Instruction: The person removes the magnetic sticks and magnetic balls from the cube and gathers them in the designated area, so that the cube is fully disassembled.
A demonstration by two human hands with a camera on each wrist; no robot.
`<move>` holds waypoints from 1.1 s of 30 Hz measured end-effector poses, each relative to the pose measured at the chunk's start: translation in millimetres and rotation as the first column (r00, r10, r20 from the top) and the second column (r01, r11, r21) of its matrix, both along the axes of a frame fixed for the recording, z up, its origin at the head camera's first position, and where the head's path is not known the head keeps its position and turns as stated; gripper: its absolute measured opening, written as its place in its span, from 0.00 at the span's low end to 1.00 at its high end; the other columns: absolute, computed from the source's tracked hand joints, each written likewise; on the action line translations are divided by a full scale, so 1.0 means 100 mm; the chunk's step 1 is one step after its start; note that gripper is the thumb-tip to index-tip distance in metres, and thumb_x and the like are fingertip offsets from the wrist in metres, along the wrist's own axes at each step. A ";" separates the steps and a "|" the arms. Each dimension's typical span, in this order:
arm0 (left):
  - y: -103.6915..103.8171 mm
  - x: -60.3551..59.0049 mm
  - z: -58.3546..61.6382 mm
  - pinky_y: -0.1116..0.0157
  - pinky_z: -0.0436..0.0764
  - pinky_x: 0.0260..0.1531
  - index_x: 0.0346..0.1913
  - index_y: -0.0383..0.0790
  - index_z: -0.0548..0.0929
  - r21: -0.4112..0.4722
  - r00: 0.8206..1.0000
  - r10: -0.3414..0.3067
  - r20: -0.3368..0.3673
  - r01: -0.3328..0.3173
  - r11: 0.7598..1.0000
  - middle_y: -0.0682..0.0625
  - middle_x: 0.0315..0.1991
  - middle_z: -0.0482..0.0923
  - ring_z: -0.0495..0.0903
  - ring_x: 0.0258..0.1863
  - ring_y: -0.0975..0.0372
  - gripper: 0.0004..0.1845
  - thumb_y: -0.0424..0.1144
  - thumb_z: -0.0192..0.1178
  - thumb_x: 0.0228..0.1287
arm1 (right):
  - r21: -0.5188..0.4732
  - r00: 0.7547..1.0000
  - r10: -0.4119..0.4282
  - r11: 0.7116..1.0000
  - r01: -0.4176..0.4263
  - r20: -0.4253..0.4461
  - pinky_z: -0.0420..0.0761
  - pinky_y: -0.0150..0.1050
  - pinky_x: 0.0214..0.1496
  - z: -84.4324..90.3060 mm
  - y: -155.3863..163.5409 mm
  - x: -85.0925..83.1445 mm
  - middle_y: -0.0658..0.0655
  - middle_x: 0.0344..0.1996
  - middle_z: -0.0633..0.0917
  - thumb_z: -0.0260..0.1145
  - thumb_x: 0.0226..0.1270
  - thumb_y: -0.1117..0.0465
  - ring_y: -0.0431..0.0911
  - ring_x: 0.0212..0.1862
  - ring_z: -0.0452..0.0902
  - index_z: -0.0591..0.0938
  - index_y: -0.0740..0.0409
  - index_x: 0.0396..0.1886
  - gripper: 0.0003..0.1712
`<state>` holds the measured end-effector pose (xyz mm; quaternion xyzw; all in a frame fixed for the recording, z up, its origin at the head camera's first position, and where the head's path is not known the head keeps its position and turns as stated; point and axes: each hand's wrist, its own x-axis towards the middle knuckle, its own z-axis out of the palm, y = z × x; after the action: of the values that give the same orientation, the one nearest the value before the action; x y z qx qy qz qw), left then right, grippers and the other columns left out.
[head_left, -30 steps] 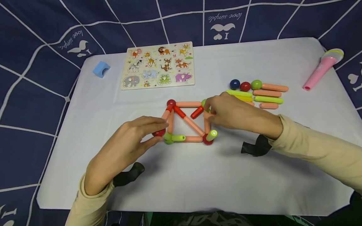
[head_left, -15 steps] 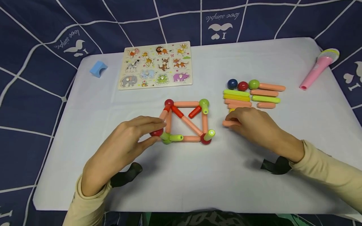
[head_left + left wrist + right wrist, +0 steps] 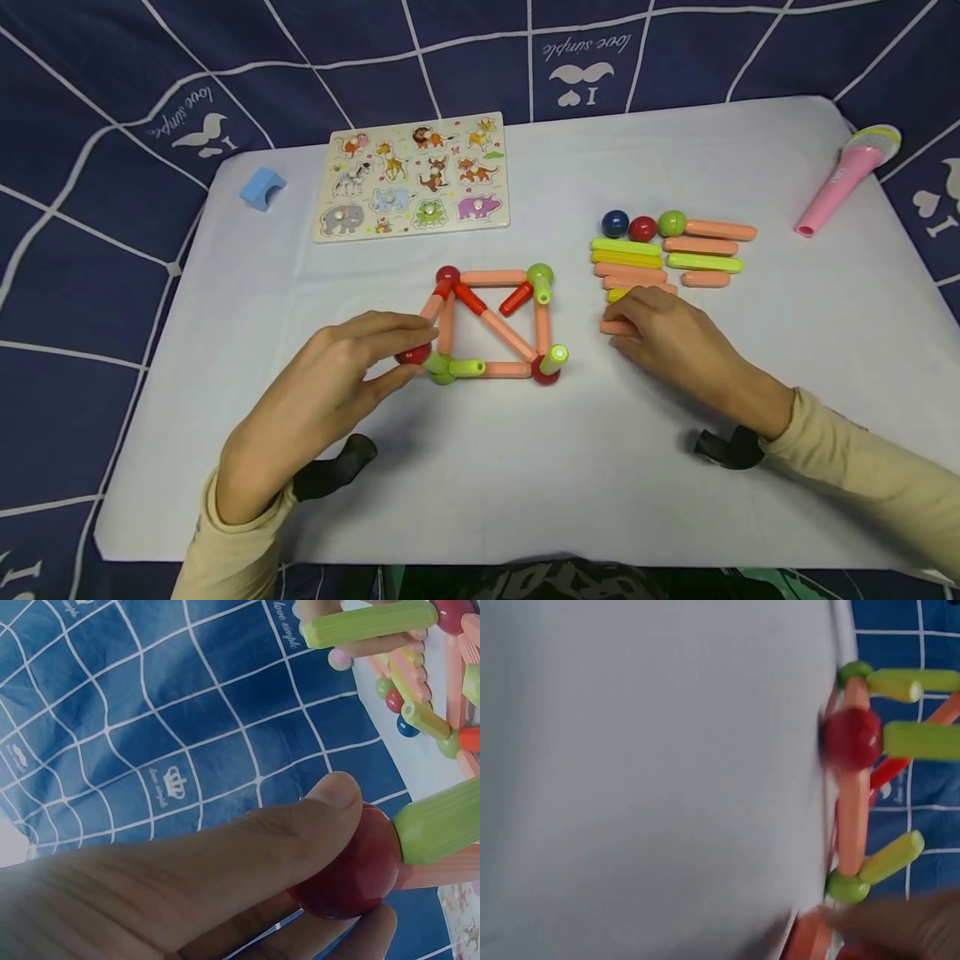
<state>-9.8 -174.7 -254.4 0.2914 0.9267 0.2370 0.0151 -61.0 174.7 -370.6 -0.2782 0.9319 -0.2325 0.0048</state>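
Left hand (image 3: 322,392) pinches red ball (image 3: 413,354) at frame corner. Right hand (image 3: 667,337) fingers curled on orange stick (image 3: 613,327), mostly hidden; right wrist view blurred.

From the head we look forward and down over the whole white table (image 3: 525,467), taking in both hands. Our left wrist view sits very close behind the thumb, facing the red ball (image 3: 352,862) and the blue cloth beyond. Our right wrist view skims the tabletop sideways toward the stick-and-ball frame (image 3: 855,795), which all views share.
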 end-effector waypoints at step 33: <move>0.01 -0.02 -0.01 0.58 0.83 0.47 0.52 0.34 0.85 -0.002 1.000 -0.006 0.009 0.006 1.000 0.47 0.52 0.82 0.80 0.53 0.57 0.24 0.23 0.73 0.49 | -0.153 0.997 0.076 0.985 -0.079 -0.021 0.82 0.34 0.31 -0.06 -0.02 0.14 0.48 0.29 0.81 0.82 0.43 0.70 0.38 0.30 0.75 0.82 0.61 0.41 0.23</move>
<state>-11.7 -173.9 -255.8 0.2931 0.9259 0.2375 0.0201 -46.8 172.3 -377.0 -0.3154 0.8997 -0.3013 -0.0145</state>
